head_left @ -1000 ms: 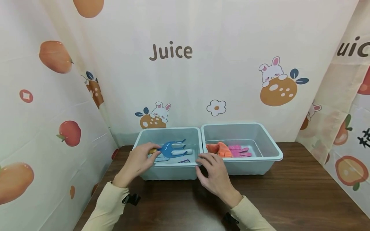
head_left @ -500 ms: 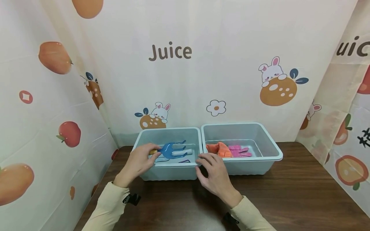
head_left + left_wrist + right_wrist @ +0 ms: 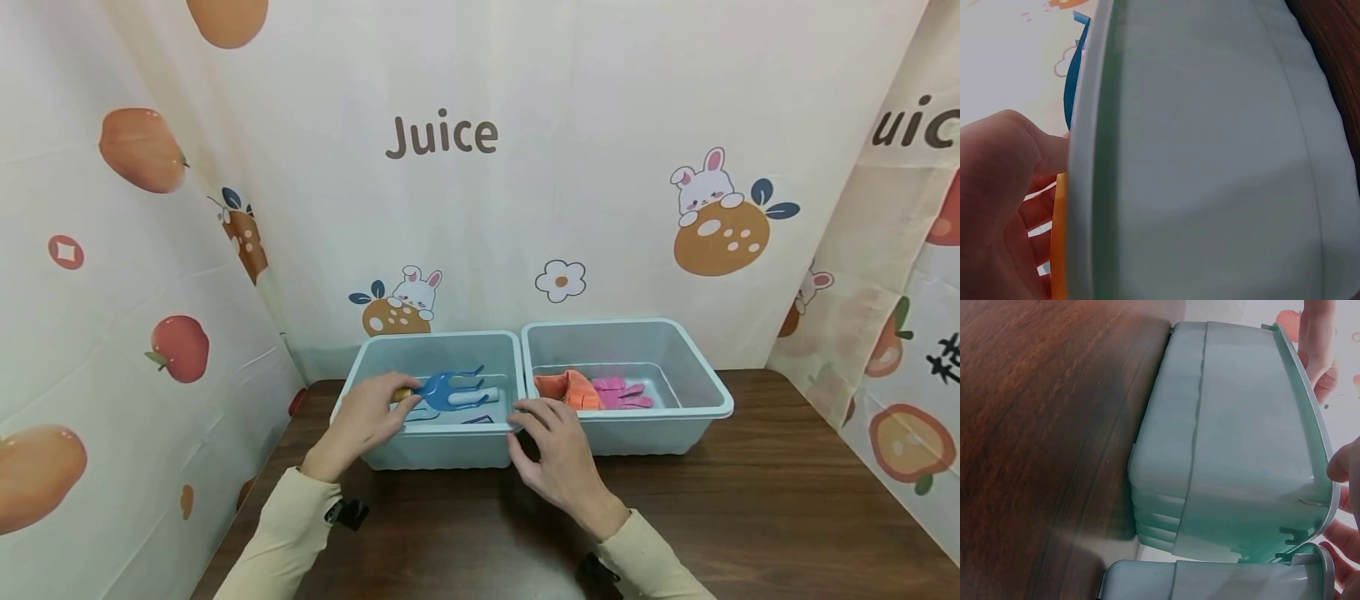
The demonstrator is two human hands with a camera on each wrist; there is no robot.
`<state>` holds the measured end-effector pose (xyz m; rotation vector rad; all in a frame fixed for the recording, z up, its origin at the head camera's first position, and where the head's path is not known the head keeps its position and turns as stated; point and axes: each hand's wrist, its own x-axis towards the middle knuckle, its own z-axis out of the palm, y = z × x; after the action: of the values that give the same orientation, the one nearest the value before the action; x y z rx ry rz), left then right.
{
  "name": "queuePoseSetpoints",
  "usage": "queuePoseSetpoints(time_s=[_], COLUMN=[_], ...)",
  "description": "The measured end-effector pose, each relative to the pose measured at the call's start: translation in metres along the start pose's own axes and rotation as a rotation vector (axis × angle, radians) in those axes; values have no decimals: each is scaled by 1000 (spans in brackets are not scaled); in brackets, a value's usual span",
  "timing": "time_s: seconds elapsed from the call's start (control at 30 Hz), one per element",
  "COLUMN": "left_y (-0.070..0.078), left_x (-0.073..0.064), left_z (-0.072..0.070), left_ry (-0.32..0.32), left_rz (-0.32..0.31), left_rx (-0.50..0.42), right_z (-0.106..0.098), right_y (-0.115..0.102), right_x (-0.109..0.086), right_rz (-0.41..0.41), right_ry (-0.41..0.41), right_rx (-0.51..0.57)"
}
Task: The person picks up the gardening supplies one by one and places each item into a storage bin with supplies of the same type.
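My left hand [image 3: 372,417] holds a blue garden hand fork [image 3: 442,392] by its orange-yellow handle [image 3: 1059,237], over the near left part of the left plastic bin [image 3: 450,450]. The fork's tines point right. In the left wrist view the bin's wall hides most of the fork. My right hand [image 3: 553,450] grips the rim of the left bin at its near right corner, the thumb [image 3: 1338,465] outside and the fingers over the edge. Under the fork, a white roll-like item [image 3: 487,395] and a small purple-edged thing [image 3: 478,419] lie in the bin.
Right beside the left bin stands a matching right bin [image 3: 637,433], holding an orange cloth item [image 3: 581,390] and a pink glove [image 3: 622,393]. Both bins stand on a dark wooden table [image 3: 720,500], in front of a fruit-printed curtain [image 3: 615,125].
My left hand and the garden fork have shifted very slightly to the right. The right hand stays at the bin's corner.
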<state>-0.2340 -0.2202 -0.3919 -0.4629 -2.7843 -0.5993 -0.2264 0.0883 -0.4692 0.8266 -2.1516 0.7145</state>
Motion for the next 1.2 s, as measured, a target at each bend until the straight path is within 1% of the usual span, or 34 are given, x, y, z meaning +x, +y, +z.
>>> queuePoseSetpoints(time_s=[0.37,0.57,0.83,1.03,1.2], left_y=[-5,-4,-3,-1,-1], left_x=[7,10,16,19,21], left_z=[9,9,9,10,12], left_ry=[-48,-71,-82,-115,-125], left_rz=[-31,-37,-30,-48,-51], left_rx=[34,43,64,79,93], right_z=[-1,-1,-1,-2,-2], right_y=[0,0,1,1,1], right_x=[0,0,0,0,-1], right_rz=[5,1,-5,2,8], right_ry=[-11,-5,-3,-17,-21], right_rx=[13,6,8,14,13])
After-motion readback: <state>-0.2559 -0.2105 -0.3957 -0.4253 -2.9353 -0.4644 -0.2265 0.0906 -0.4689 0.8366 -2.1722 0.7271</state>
